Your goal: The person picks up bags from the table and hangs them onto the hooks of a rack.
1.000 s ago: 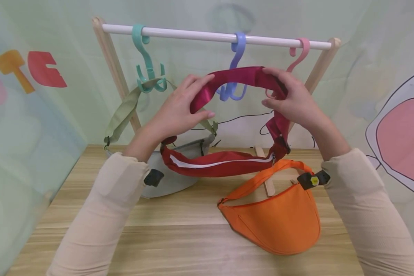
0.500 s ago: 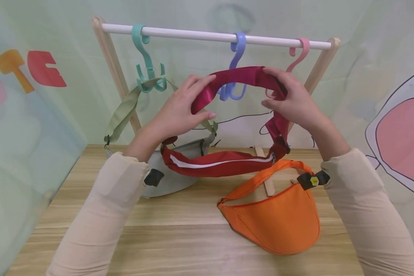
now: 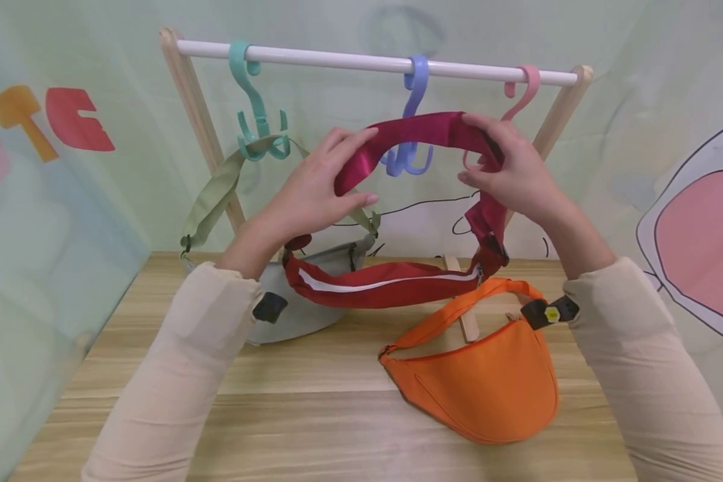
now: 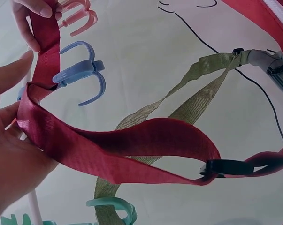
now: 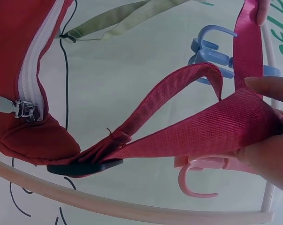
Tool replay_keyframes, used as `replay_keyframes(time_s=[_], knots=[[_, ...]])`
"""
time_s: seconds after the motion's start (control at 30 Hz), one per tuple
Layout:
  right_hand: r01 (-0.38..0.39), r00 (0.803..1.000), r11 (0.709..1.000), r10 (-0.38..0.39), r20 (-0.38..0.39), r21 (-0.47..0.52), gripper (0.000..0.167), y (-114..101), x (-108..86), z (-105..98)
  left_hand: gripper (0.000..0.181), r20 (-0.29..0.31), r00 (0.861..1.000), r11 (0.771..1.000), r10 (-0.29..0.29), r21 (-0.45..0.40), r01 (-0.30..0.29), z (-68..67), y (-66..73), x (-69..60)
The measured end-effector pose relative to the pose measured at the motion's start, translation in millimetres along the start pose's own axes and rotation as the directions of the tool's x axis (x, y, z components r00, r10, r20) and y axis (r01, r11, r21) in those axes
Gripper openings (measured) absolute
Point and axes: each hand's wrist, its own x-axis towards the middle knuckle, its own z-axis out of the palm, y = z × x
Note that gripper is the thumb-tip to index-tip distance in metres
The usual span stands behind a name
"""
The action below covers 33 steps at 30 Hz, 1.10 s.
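Note:
A red waist bag point(image 3: 385, 286) with a white zipper hangs in the air from its crimson strap point(image 3: 424, 129). The left hand point(image 3: 313, 184) holds the strap at its left bend, thumb apart, fingers partly hidden behind the webbing in the left wrist view. At the right bend, the right hand point(image 3: 515, 164) grips the strap between thumb and fingers; the right wrist view shows its thumb on the webbing point(image 5: 216, 122). Just behind the raised strap hangs a blue hook point(image 3: 411, 120); whether they touch cannot be told. A pink hook point(image 3: 523, 97) is near the right hand.
A white rail point(image 3: 337, 59) on wooden posts carries the hooks. From the green hook point(image 3: 253, 100) hangs a grey bag point(image 3: 301, 314) by its olive strap point(image 3: 213, 194). An orange bag point(image 3: 488, 385) lies on the wooden table point(image 3: 313, 428), at the rack's foot point(image 3: 468, 325).
The crimson strap has risen very slightly at its top near the right hand. Both hands keep their hold and have barely moved.

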Motion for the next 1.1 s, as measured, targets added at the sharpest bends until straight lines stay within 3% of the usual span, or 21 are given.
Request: replay_keyframes(time_s=[0.57, 1.1], knots=[[0.015, 0.999, 1.0, -0.015, -0.028, -0.009, 0.065, -2, -0.6, -4, 0.075, 0.01, 1.0, 1.0, -0.014, 0.01, 0.014, -0.9, -0.5, 9.7], [-0.022, 0.999, 0.999, 0.021, -0.042, -0.038, 0.064, -1, -1.9, -6, 0.074, 0.042, 0.999, 1.0, -0.017, 0.008, 0.017, 2.1, 0.2, 17.8]])
